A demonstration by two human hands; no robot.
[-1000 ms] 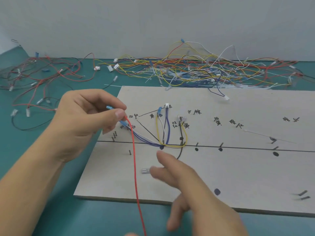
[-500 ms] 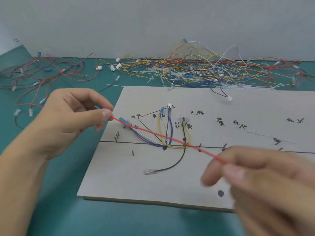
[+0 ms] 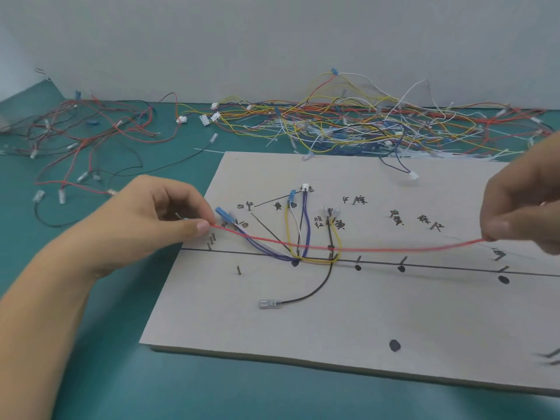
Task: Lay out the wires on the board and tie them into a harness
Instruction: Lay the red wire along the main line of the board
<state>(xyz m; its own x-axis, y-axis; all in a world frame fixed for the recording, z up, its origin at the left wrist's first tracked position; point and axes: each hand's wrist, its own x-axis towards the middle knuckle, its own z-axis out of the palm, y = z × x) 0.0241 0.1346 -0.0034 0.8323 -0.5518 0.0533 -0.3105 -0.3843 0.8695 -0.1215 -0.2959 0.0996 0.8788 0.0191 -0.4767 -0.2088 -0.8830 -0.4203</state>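
Now both hands hold one red wire (image 3: 378, 249) stretched across the board (image 3: 333, 328). The left hand (image 3: 157, 219) sits at the board's left edge, forearm coming in from the near left. Its thumb and forefinger pinch the wire's end, and the other fingers are curled under. The right hand (image 3: 524, 201) hangs over the board's right end with fingers pointing down, nipping the other end between thumb and fingertip. The wire sags slightly between them, running along the board's drawn black line and passing over the wires already laid there. Whether it touches them cannot be told.

Counted on the board's left half: two blue connectors (image 3: 224, 214), one yellow loop (image 3: 286, 234), and one black wire (image 3: 315, 291) curving toward the near edge to a single clear terminal (image 3: 268, 304). Beyond the board lie two loose heaps. One is a many-coloured heap (image 3: 348, 125) along its far edge. The other is a red-and-black heap (image 3: 75, 140) off its far left corner.
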